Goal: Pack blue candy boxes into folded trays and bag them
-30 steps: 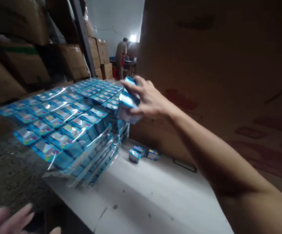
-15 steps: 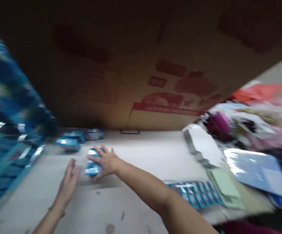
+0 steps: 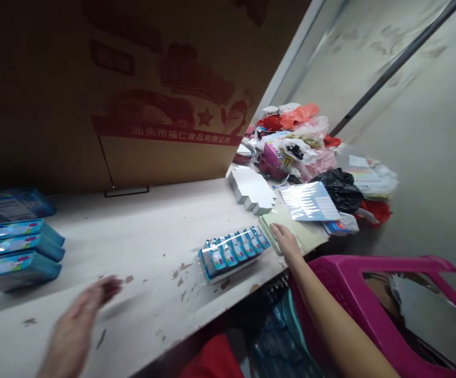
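Observation:
My right hand (image 3: 286, 240) reaches to a stack of pale green cards (image 3: 300, 236) at the table's right edge, its fingers closed at the near side of the stack. Just left of it lies a clear-wrapped row of small blue packets (image 3: 233, 249). My left hand (image 3: 80, 315), smeared by motion, hovers over the front left of the table with fingers stretched out and nothing in them. Several blue boxes (image 3: 19, 247) stand on the table to its left. One more blue box (image 3: 17, 205) lies behind these.
A large brown carton (image 3: 165, 157) stands along the back of the white table (image 3: 141, 226). White zigzag-edged card pieces (image 3: 251, 189), a shiny blue sheet (image 3: 310, 202) and a heap of plastic bags (image 3: 302, 142) lie right. A pink plastic chair (image 3: 353, 294) stands by the table.
The view has swung right. My right hand has left the blue boxes and moved to the pale green cards. My left hand has drawn away from the boxes.

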Demonstrator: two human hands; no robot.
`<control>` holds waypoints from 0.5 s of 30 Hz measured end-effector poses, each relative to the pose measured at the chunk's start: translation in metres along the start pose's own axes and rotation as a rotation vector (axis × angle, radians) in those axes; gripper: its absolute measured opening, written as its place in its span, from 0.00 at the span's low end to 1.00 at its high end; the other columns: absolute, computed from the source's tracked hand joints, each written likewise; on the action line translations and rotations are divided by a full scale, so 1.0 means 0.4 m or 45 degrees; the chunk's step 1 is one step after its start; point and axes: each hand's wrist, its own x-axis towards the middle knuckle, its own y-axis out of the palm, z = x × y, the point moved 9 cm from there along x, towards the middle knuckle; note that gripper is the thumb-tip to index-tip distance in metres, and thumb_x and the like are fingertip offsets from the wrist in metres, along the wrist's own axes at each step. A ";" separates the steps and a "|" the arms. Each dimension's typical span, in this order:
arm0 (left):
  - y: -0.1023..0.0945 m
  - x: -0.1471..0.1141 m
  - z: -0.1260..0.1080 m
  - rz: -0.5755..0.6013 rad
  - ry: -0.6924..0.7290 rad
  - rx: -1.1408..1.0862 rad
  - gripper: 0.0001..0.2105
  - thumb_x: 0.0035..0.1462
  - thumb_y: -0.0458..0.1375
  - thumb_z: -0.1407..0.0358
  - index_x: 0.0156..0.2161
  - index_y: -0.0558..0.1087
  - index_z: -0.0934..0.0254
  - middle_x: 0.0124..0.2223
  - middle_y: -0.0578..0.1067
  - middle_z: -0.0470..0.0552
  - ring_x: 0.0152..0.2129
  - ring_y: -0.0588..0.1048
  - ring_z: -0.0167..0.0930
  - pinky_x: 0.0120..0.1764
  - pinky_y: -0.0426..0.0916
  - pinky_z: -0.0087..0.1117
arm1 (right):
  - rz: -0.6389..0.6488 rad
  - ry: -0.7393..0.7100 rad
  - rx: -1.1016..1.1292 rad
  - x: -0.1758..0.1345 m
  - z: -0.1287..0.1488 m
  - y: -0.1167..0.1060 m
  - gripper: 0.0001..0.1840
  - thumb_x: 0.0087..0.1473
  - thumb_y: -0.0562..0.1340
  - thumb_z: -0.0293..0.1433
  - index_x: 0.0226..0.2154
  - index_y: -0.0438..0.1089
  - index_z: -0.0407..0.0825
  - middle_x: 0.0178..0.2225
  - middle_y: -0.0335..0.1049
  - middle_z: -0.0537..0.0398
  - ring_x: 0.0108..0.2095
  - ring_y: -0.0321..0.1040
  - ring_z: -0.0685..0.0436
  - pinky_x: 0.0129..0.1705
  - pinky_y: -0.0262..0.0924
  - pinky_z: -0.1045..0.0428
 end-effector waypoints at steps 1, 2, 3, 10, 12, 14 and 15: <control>0.087 -0.018 -0.008 0.125 -0.037 -0.070 0.26 0.49 0.46 0.46 0.45 0.66 0.64 0.42 0.74 0.50 0.39 0.72 0.35 0.47 0.65 0.39 | -0.014 0.048 0.027 -0.008 -0.060 -0.006 0.29 0.52 0.48 0.47 0.41 0.67 0.41 0.38 0.71 0.45 0.38 0.68 0.42 0.39 0.62 0.48; 0.167 -0.032 -0.021 0.238 -0.030 -0.045 0.25 0.49 0.48 0.47 0.46 0.65 0.64 0.43 0.73 0.52 0.41 0.72 0.35 0.48 0.63 0.40 | -0.016 0.059 0.035 -0.011 -0.104 -0.008 0.29 0.53 0.46 0.46 0.41 0.67 0.41 0.37 0.71 0.46 0.37 0.68 0.43 0.38 0.62 0.49; 0.235 -0.041 -0.037 0.331 0.025 0.017 0.25 0.50 0.48 0.48 0.46 0.65 0.63 0.45 0.72 0.52 0.43 0.70 0.35 0.50 0.62 0.40 | -0.016 0.050 0.027 -0.006 -0.135 -0.009 0.28 0.53 0.47 0.45 0.41 0.67 0.41 0.37 0.71 0.46 0.37 0.68 0.44 0.37 0.62 0.50; 0.361 -0.005 -0.039 0.110 0.620 0.800 0.25 0.49 0.48 0.49 0.47 0.65 0.64 0.48 0.69 0.55 0.47 0.65 0.40 0.50 0.58 0.46 | -0.027 -0.081 -0.163 0.187 -0.219 -0.004 0.18 0.47 0.57 0.39 0.39 0.69 0.45 0.42 0.68 0.46 0.45 0.63 0.40 0.47 0.55 0.46; 0.353 -0.001 -0.014 0.058 0.705 0.949 0.25 0.50 0.48 0.50 0.49 0.64 0.63 0.49 0.68 0.54 0.47 0.65 0.39 0.50 0.60 0.45 | 0.011 -0.203 -0.203 0.262 -0.193 0.031 0.21 0.43 0.61 0.36 0.42 0.68 0.47 0.47 0.64 0.47 0.50 0.57 0.40 0.51 0.50 0.46; 0.347 -0.011 0.002 0.049 0.778 1.072 0.24 0.52 0.48 0.53 0.52 0.60 0.61 0.51 0.67 0.52 0.48 0.65 0.38 0.49 0.61 0.44 | 0.075 -0.315 -0.240 0.334 -0.161 0.072 0.25 0.39 0.65 0.32 0.44 0.66 0.48 0.51 0.60 0.49 0.53 0.53 0.40 0.53 0.48 0.46; 0.347 -0.020 0.007 0.055 0.814 1.123 0.24 0.52 0.49 0.54 0.53 0.58 0.59 0.53 0.66 0.51 0.49 0.64 0.37 0.49 0.62 0.43 | 0.114 -0.357 -0.260 0.367 -0.149 0.090 0.27 0.36 0.66 0.30 0.44 0.67 0.49 0.52 0.60 0.49 0.53 0.53 0.40 0.53 0.49 0.46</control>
